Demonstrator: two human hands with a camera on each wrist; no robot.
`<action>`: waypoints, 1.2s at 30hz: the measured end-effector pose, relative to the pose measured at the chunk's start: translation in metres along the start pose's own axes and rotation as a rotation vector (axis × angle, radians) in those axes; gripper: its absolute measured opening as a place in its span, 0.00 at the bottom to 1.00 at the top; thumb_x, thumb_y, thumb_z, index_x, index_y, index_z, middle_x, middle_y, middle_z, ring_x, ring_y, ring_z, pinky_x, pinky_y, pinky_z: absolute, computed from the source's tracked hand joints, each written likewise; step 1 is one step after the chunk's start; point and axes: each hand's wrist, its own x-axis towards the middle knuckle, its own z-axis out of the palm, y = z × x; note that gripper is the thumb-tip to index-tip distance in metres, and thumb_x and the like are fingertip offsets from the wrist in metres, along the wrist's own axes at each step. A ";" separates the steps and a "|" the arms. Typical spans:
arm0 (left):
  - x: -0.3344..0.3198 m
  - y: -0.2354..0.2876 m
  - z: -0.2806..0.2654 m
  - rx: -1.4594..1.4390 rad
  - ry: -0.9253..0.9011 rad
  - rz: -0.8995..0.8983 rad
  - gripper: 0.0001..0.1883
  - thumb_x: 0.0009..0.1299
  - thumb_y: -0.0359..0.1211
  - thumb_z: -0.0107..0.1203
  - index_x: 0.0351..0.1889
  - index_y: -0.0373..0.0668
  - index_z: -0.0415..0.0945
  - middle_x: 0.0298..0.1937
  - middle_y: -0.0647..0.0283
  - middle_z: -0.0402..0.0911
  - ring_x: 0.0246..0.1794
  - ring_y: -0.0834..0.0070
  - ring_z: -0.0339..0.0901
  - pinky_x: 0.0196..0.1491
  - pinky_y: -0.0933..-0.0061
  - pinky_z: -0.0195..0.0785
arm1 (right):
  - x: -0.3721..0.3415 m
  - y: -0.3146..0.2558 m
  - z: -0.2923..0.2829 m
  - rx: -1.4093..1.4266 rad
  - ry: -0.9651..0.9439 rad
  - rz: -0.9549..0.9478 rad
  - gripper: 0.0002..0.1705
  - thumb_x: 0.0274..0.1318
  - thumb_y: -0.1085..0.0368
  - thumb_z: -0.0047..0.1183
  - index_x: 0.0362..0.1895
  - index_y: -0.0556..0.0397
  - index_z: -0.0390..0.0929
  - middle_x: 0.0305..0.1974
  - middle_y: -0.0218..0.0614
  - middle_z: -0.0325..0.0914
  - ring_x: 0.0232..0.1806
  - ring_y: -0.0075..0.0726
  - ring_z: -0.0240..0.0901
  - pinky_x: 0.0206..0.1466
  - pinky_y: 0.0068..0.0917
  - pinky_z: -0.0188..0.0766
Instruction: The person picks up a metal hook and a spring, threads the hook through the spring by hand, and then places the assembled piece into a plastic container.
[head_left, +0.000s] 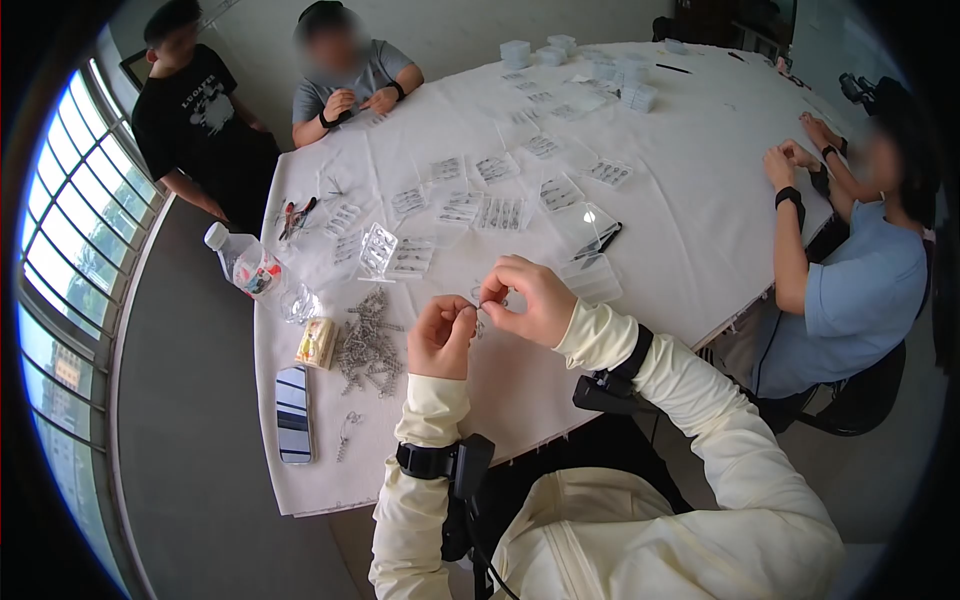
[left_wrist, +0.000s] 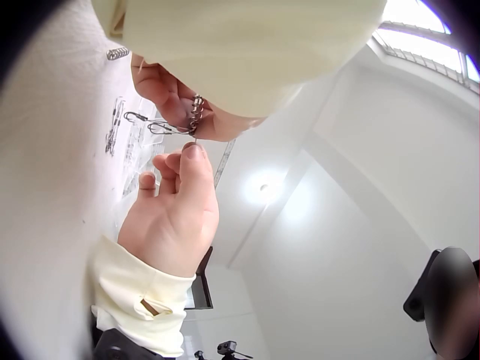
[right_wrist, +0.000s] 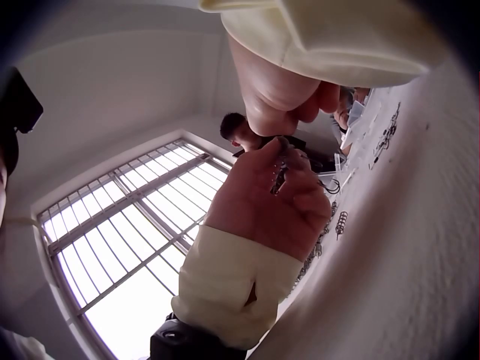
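My left hand (head_left: 440, 335) curls around a small metal spring (left_wrist: 196, 111), which lies against the fingers with dark hooks (left_wrist: 154, 126) hanging off it. In the right wrist view that spring (right_wrist: 280, 177) shows in the palm of the left hand (right_wrist: 259, 201). Facing it, my right hand (head_left: 535, 302) brings thumb and forefinger together at the spring's end; in the left wrist view the right hand (left_wrist: 171, 217) pinches a thin wire (left_wrist: 196, 140) there. The two hands' fingertips nearly meet above the table. What the right fingertips hold is mostly hidden.
A pile of metal springs (head_left: 370, 345) lies left of the hands, by a yellow-white container (head_left: 316, 343) and a phone (head_left: 294, 415). Beyond are clear boxes of hooks (head_left: 503, 213), pliers (head_left: 297, 217) and a plastic bottle (head_left: 250, 268). People are around the white table (head_left: 700, 180).
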 end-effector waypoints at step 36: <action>-0.002 -0.001 0.001 -0.040 -0.020 0.012 0.03 0.70 0.25 0.54 0.39 0.36 0.75 0.30 0.73 0.75 0.31 0.88 0.69 0.34 0.86 0.62 | 0.000 -0.004 -0.001 0.033 -0.002 0.025 0.04 0.50 0.73 0.57 0.32 0.57 0.75 0.31 0.36 0.74 0.34 0.34 0.73 0.40 0.28 0.72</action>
